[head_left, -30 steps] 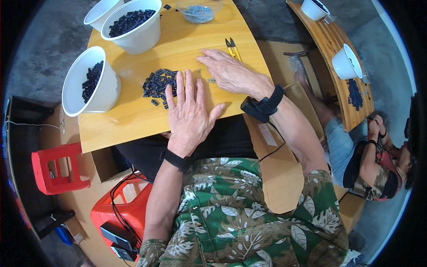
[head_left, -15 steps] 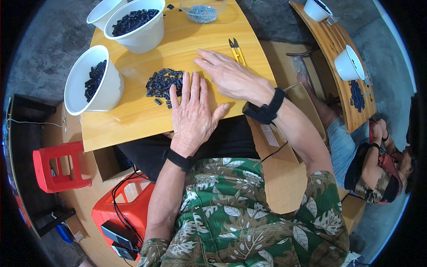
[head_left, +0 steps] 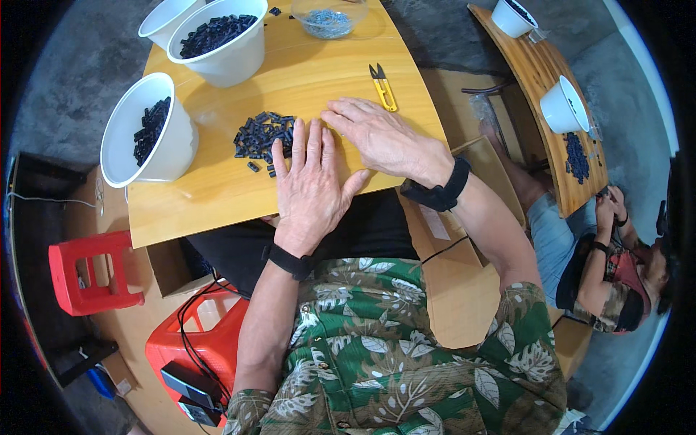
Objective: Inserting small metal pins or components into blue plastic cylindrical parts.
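Note:
A loose pile of small black tube-shaped pieces (head_left: 262, 136) lies on the yellow wooden table (head_left: 217, 206). My left hand (head_left: 310, 190) rests flat on the tabletop at the pile's right edge, fingers stretched away from me and thumb out to the right. To its right, my right hand (head_left: 380, 138) lies palm down, fingers extended toward the left fingertips; what is under its palm is hidden. Neither hand visibly grips anything. Beyond the right hand lie yellow-handled thread snips (head_left: 383, 88) with dark blades.
White tubs (head_left: 116, 141) with black pieces stand along the table's left side. A clear bowl (head_left: 330, 18) of small bluish bits sits at the far edge. Red stools (head_left: 94, 275) stand lower left. At right, another person (head_left: 605, 268) sits by a second wooden table (head_left: 533, 65).
My right hand has come slightly nearer to me, leaving more of the snips' handles showing. My left hand stays flat beside the pile. The whole view has shifted a little.

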The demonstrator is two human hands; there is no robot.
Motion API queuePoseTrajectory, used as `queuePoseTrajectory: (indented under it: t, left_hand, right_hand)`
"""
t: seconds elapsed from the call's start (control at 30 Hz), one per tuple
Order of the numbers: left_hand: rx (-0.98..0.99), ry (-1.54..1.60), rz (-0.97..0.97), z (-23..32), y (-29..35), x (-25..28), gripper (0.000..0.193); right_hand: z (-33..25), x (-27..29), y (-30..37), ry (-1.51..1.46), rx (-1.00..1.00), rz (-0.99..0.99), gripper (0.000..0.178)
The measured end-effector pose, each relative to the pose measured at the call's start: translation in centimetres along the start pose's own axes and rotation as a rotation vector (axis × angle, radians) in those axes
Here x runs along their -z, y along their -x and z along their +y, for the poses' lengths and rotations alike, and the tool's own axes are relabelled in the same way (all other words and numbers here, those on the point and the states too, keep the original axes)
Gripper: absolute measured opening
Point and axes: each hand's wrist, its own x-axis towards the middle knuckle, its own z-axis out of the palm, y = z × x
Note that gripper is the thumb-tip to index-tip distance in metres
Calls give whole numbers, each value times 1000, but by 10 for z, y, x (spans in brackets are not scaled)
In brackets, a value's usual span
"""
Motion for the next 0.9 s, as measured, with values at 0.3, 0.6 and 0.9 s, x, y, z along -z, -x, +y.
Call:
queuePoseTrajectory:
  t: [0.3, 0.6, 0.9]
  left_hand:
    - [-22, -7, 1, 0, 5, 2, 82]
    - [-38, 217, 18, -14, 18, 26, 59]
    - [54, 224, 70, -33, 53, 51, 52]
  right_hand:
    - [-5, -5, 17, -59, 17, 106, 60]
    - [-7, -9, 26, -91, 5, 130, 54]
    - [1, -2, 20, -111, -56, 205, 55]
